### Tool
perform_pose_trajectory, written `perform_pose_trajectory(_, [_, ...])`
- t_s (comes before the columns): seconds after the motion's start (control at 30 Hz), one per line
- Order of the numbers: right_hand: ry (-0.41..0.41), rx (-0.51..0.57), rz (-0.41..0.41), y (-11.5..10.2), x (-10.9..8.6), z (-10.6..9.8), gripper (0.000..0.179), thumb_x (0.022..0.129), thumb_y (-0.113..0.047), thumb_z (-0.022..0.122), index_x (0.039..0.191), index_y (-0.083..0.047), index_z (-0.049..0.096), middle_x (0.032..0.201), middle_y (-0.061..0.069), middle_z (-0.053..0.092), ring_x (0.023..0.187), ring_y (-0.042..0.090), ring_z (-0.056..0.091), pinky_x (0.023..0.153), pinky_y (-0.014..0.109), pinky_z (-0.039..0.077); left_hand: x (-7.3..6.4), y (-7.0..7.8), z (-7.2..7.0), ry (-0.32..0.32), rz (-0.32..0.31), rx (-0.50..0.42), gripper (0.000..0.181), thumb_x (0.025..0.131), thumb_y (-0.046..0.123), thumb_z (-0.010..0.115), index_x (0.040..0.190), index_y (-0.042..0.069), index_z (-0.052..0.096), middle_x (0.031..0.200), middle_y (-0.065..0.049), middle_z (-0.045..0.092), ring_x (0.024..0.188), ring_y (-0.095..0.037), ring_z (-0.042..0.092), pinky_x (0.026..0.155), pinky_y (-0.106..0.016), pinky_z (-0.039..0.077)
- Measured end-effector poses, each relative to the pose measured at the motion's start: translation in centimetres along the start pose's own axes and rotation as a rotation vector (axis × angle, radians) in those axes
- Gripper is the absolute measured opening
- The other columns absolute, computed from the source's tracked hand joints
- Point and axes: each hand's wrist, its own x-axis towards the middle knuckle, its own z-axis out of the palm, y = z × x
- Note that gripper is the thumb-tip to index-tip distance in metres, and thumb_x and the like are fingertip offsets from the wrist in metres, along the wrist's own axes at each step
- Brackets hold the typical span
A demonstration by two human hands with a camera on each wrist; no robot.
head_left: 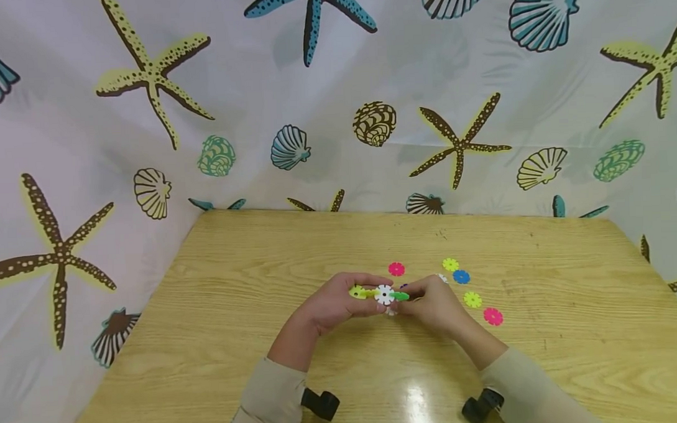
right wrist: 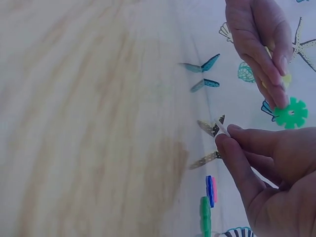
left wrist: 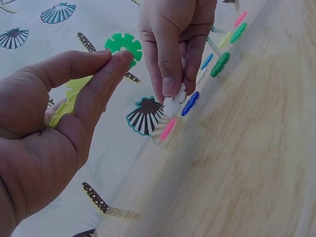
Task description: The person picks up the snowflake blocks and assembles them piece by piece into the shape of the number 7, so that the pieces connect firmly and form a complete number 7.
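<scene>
My left hand (head_left: 342, 303) pinches a small chain of notched plastic discs. The chain has a yellow disc (head_left: 357, 292), a white disc (head_left: 384, 295) and a green disc (head_left: 400, 296) seen nearly edge-on. In the left wrist view the green disc (left wrist: 123, 45) sticks out past the fingertips, and the yellow disc (left wrist: 66, 106) is partly behind the fingers. My right hand (head_left: 439, 304) is close on the right. Between thumb and fingers it pinches a loose white disc (left wrist: 174, 102), which looks thin and edge-on in the right wrist view, apart from the green disc.
Loose discs lie on the wooden table (head_left: 251, 270) beyond and right of the hands: a pink disc (head_left: 396, 269), a yellow disc (head_left: 450, 265), a blue disc (head_left: 461, 276), and another pink disc (head_left: 493, 316) among several. A shell-patterned cloth (head_left: 334, 99) hangs behind the table's far edge.
</scene>
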Motion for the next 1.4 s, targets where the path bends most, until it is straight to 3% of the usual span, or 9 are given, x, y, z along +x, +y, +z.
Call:
perform_pose_trajectory(0.43, [-0.001, 0.120, -0.011, 0.4, -1.3, -0.6, 0.016, 0.086, -0.020, 0.079, 0.096, -0.008, 0.081, 0.093, 0.004, 0.077, 0.082, 0.011, 0.064, 0.068, 0.023, 0.054, 0.5, -0.3, 0.1, 0.011, -0.017, 0.015, 0.047, 0.090, 0.011, 0.074, 0.135, 0.006, 0.062, 0.145, -0.013, 0.052, 0.101, -0.013, 0.064, 0.085, -0.027, 0.056])
perform_pose_trajectory(0.77, [0.022, 0.156, 0.001, 0.9, -1.6, -0.9, 0.020, 0.087, -0.017, 0.078, 0.103, -0.005, 0.080, 0.104, 0.008, 0.076, 0.087, 0.012, 0.065, 0.072, 0.022, 0.056, 0.5, -0.2, 0.1, 0.026, -0.033, 0.034, 0.046, 0.089, 0.014, 0.075, 0.134, 0.008, 0.064, 0.146, -0.014, 0.050, 0.101, -0.014, 0.063, 0.087, -0.028, 0.056])
perform_pose_trajectory(1.03, [-0.007, 0.241, 0.016, 0.5, -1.9, -1.8, 0.025, 0.089, -0.014, 0.076, 0.110, 0.000, 0.076, 0.107, 0.014, 0.075, 0.083, 0.011, 0.071, 0.073, 0.026, 0.061, 0.2, -0.4, -0.1, 0.038, -0.028, 0.007, 0.047, 0.091, 0.012, 0.073, 0.136, 0.006, 0.061, 0.150, -0.017, 0.044, 0.100, -0.012, 0.065, 0.089, -0.028, 0.057])
perform_pose_trajectory(1.23, [-0.012, 0.288, -0.008, 0.3, -2.1, -2.5, 0.029, 0.090, -0.012, 0.075, 0.114, 0.005, 0.073, 0.107, 0.018, 0.074, 0.088, 0.024, 0.075, 0.077, 0.037, 0.063, 0.3, -0.3, -0.3, 0.050, -0.032, 0.002, 0.047, 0.091, 0.013, 0.073, 0.136, 0.007, 0.062, 0.152, -0.016, 0.042, 0.099, -0.011, 0.064, 0.087, -0.026, 0.056])
perform_pose_trajectory(1.4, [-0.010, 0.385, 0.005, 0.2, -2.0, -2.8, 0.028, 0.090, -0.007, 0.073, 0.113, 0.010, 0.070, 0.103, 0.020, 0.073, 0.085, 0.023, 0.075, 0.080, 0.039, 0.063, 0.3, -0.5, -0.4, 0.049, -0.031, -0.014, 0.047, 0.092, 0.012, 0.072, 0.137, 0.006, 0.061, 0.151, -0.016, 0.042, 0.100, -0.012, 0.068, 0.088, -0.025, 0.057])
